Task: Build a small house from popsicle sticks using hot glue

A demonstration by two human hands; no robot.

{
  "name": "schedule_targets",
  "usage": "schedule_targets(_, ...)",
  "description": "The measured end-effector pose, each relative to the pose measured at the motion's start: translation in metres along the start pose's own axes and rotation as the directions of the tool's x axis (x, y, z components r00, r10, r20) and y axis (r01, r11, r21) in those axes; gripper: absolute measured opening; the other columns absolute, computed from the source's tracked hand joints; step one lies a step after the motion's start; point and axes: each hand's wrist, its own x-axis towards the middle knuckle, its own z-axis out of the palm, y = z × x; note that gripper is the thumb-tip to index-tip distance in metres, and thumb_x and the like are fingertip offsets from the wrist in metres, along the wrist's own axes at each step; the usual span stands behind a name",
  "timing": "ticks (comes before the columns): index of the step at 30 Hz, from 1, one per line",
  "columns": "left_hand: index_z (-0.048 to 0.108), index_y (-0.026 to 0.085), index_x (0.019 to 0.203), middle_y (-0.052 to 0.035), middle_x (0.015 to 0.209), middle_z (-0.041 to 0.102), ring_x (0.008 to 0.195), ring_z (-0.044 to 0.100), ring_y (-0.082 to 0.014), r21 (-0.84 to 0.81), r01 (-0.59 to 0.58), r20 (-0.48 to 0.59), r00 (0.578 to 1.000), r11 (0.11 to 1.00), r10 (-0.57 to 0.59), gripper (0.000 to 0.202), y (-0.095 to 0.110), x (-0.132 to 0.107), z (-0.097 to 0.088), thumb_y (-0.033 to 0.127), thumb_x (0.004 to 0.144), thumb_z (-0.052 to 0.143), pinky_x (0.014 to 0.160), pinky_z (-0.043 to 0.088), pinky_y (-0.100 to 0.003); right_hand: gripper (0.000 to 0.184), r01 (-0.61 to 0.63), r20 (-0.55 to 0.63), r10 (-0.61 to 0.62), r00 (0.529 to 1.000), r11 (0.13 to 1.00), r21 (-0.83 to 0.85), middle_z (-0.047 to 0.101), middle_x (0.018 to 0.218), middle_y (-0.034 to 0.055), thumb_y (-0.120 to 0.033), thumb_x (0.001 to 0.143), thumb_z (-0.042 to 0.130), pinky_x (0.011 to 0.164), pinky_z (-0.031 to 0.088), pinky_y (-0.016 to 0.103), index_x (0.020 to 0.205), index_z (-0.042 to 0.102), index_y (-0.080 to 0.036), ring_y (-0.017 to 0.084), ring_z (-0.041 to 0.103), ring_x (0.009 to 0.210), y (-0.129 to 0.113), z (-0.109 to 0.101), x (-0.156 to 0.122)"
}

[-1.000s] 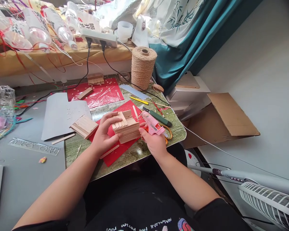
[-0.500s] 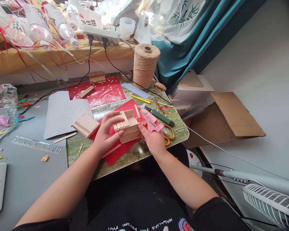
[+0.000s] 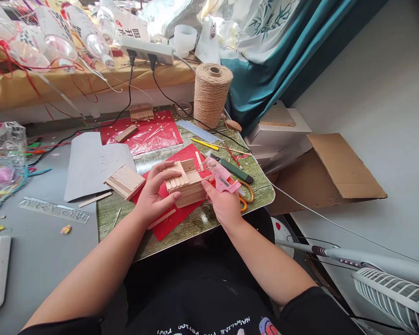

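A small house of wooden craft sticks (image 3: 185,184) stands on a red sheet (image 3: 167,218) on the green wood-grain table (image 3: 209,218). My left hand (image 3: 152,194) wraps round its left side, thumb on the front and fingers over the top. My right hand (image 3: 224,201) grips a pink hot glue gun (image 3: 223,176), its fingertips pressed against the house's right side. The gun's nozzle points up and away to the left. A loose stick (image 3: 161,218) lies under my left wrist.
A flat panel of sticks (image 3: 125,181) lies left of the house beside grey card (image 3: 91,165). Orange-handled scissors (image 3: 245,195), a green knife (image 3: 233,170), a yellow pencil (image 3: 204,144) and a twine spool (image 3: 212,95) sit behind. A power strip (image 3: 146,50) and cardboard boxes (image 3: 321,172) border the table.
Both hands stay on the house. The glue gun has tilted slightly and my right hand has shifted a little against the house's right side.
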Motion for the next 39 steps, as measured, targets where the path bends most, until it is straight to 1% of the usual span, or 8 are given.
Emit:
schedule_targets(4,0.068,0.034,0.137,-0.0118,0.157,0.052,0.153,0.049,-0.0352,0.04,-0.014,0.036,0.999,0.999,0.013,0.051,-0.004,0.0,-0.002,0.054,0.092,0.082,0.129,0.042,-0.061,0.034,0.027,-0.002,-0.027,1.0,1.0,-0.013,0.079,0.094,0.0042,-0.06,0.092,0.076,0.076,0.065,0.044,0.1,0.075,-0.027,0.029,0.077,0.097,0.001,0.0,0.0)
schedule_targets(9,0.068,0.035,0.14,-0.0129,0.158,0.053,0.151,0.051,-0.0358,0.05,-0.036,0.067,0.997,0.998,0.032,0.059,-0.012,0.0,-0.004,0.06,0.088,0.085,0.127,0.045,-0.06,0.035,-0.03,0.014,0.029,0.999,0.998,0.049,0.08,0.102,0.0035,-0.06,0.088,0.079,0.072,0.065,0.04,0.094,0.072,-0.027,0.027,0.076,0.094,0.001,-0.001,0.001)
schedule_targets(15,0.069,0.034,0.14,-0.0137,0.158,0.053,0.151,0.051,-0.0374,0.058,-0.024,0.069,0.997,0.998,0.02,0.064,-0.016,0.0,-0.003,0.069,0.087,0.081,0.128,0.043,-0.062,0.04,-0.137,0.131,0.109,0.985,0.965,0.222,0.08,0.118,0.0055,-0.058,0.08,0.086,0.063,0.06,0.033,0.09,0.067,-0.024,0.018,0.069,0.075,0.009,-0.006,0.004)
schedule_targets(19,0.071,0.033,0.137,-0.0141,0.157,0.054,0.149,0.053,-0.0387,0.066,-0.003,0.074,0.997,0.998,-0.002,0.067,-0.015,-0.001,-0.003,0.075,0.086,0.078,0.128,0.042,-0.063,0.042,-0.181,0.2,0.133,0.971,0.952,0.247,0.079,0.113,0.0055,-0.058,0.076,0.09,0.056,0.055,0.031,0.088,0.069,-0.023,0.015,0.062,0.067,0.012,-0.01,0.008)
schedule_targets(24,0.07,0.034,0.138,-0.0132,0.156,0.054,0.147,0.054,-0.0371,0.055,-0.036,0.076,0.997,0.998,0.032,0.062,-0.013,0.0,-0.004,0.07,0.088,0.079,0.126,0.044,-0.06,0.042,-0.242,0.25,0.18,0.951,0.939,0.243,0.075,0.102,0.0033,-0.057,0.075,0.091,0.054,0.052,0.028,0.09,0.07,-0.024,0.013,0.058,0.065,0.01,-0.014,0.012)
schedule_targets(30,0.069,0.034,0.139,-0.013,0.156,0.053,0.148,0.054,-0.036,0.037,-0.065,0.076,0.995,0.997,0.062,0.057,-0.013,0.001,-0.003,0.063,0.091,0.081,0.125,0.045,-0.059,0.038,-0.268,0.33,0.158,0.931,0.909,0.319,0.074,0.103,0.0022,-0.05,0.075,0.093,0.053,0.046,0.026,0.082,0.068,-0.023,0.01,0.054,0.063,0.004,-0.018,0.015)
schedule_targets(34,0.07,0.034,0.138,-0.0123,0.157,0.053,0.147,0.054,-0.0357,0.039,-0.065,0.073,0.995,0.997,0.062,0.056,-0.014,0.0,-0.003,0.062,0.091,0.081,0.126,0.045,-0.059,0.04,-0.254,0.31,0.158,0.938,0.919,0.3,0.071,0.091,0.0008,-0.051,0.073,0.094,0.052,0.047,0.027,0.084,0.068,-0.024,0.011,0.053,0.062,0.002,-0.016,0.015)
schedule_targets(39,0.07,0.033,0.137,-0.0131,0.157,0.053,0.148,0.054,-0.0362,0.048,-0.048,0.07,0.997,0.998,0.044,0.056,-0.012,0.0,-0.003,0.064,0.092,0.079,0.126,0.045,-0.059,0.044,-0.256,0.294,0.17,0.941,0.924,0.283,0.073,0.096,0.0024,-0.056,0.072,0.094,0.05,0.048,0.027,0.084,0.066,-0.023,0.011,0.054,0.062,0.003,-0.014,0.014)
